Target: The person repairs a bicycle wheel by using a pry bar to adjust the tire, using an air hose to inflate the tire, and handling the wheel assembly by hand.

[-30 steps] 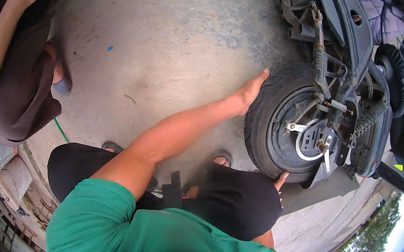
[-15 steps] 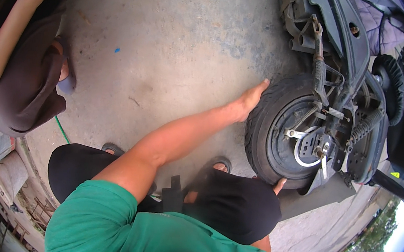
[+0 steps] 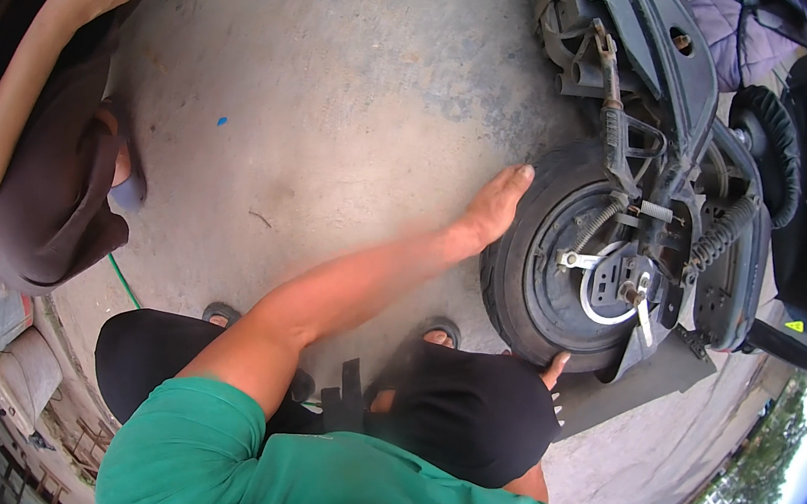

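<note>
A scooter's rear wheel (image 3: pixel 495 299), with a black tyre and a grey hub, stands out at the right. My left hand (image 3: pixel 500 203) lies against the tyre's left side, thumb up along the tread and its other fingers mostly hidden. At the tyre's lower edge, my right hand (image 3: pixel 555 373) grips from below; its thumb shows, while my knee covers most of the hand. A silver brake lever arm (image 3: pixel 579 260), a spring (image 3: pixel 657 212) and an axle nut (image 3: pixel 632 292) show around the hub.
The scooter body (image 3: pixel 690 96) reaches up and right, with a coil shock absorber (image 3: pixel 725 234). A dark flat panel (image 3: pixel 638 397) is beneath the wheel. At the left, another person's arm (image 3: pixel 14 103) and knee (image 3: pixel 57 199) are close by. Concrete floor (image 3: pixel 342 93) stretches between us.
My left hand has shifted slightly down and turned, showing more of its back against the tyre. The whole view has moved a little. My right hand stays at the tyre's lower edge.
</note>
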`<move>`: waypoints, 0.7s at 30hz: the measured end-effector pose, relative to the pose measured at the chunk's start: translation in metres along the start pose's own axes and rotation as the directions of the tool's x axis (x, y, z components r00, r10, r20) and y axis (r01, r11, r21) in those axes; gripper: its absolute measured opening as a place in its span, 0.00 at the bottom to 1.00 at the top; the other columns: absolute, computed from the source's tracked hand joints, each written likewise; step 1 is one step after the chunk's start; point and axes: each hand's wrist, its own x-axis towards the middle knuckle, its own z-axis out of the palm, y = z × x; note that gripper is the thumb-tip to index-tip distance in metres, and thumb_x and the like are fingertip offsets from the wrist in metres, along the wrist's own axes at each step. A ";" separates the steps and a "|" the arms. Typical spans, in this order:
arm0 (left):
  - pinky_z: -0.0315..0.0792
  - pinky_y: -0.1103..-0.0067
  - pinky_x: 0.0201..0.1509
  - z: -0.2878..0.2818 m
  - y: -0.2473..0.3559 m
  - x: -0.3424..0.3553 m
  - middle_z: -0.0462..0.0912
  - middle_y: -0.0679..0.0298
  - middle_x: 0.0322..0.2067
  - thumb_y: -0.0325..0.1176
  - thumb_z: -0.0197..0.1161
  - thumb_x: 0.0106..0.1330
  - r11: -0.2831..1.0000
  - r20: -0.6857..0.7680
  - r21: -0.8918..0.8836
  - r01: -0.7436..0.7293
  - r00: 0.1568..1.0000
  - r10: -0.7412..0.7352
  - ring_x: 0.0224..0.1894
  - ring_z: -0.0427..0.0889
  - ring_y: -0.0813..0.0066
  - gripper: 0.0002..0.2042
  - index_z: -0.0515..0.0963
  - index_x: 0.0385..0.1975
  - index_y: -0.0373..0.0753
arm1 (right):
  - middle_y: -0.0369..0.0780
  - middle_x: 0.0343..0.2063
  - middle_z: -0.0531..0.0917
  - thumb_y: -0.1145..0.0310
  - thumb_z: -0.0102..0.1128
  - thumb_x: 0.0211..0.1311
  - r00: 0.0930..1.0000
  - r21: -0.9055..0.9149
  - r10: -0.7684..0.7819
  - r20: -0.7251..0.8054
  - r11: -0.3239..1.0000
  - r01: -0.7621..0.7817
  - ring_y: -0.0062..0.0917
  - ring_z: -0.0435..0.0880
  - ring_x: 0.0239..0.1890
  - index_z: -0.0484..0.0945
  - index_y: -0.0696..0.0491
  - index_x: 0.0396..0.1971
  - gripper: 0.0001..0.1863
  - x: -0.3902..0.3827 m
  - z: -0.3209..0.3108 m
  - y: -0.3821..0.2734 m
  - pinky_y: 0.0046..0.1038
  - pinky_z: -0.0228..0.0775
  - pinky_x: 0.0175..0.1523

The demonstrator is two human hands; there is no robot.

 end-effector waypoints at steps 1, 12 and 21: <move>0.60 0.73 0.71 0.003 -0.001 -0.007 0.74 0.56 0.62 0.59 0.47 0.78 0.985 0.056 -0.103 0.138 0.990 -0.133 0.65 0.69 0.68 0.33 0.68 0.66 0.32 | 0.35 0.64 0.72 0.28 0.59 0.60 0.999 0.004 -0.040 0.037 0.999 0.040 0.31 0.74 0.56 0.61 0.42 0.72 0.47 -0.004 0.004 -0.002 0.36 0.70 0.48; 0.66 0.72 0.61 -0.002 -0.032 -0.031 0.80 0.57 0.44 0.63 0.46 0.77 0.983 0.031 -0.175 0.050 0.998 -0.045 0.50 0.74 0.66 0.33 0.76 0.49 0.31 | 0.33 0.59 0.75 0.27 0.59 0.59 0.979 -0.138 -0.196 -0.052 0.973 0.187 0.27 0.77 0.49 0.64 0.43 0.68 0.46 -0.031 0.056 0.005 0.36 0.71 0.47; 0.68 0.72 0.59 -0.015 -0.016 -0.019 0.81 0.54 0.45 0.64 0.52 0.73 0.978 0.077 -0.141 0.154 0.987 -0.144 0.50 0.76 0.65 0.36 0.78 0.49 0.28 | 0.35 0.57 0.77 0.26 0.57 0.60 0.981 -0.195 -0.191 -0.007 0.963 0.186 0.26 0.78 0.49 0.63 0.46 0.69 0.48 -0.030 0.063 0.012 0.35 0.72 0.46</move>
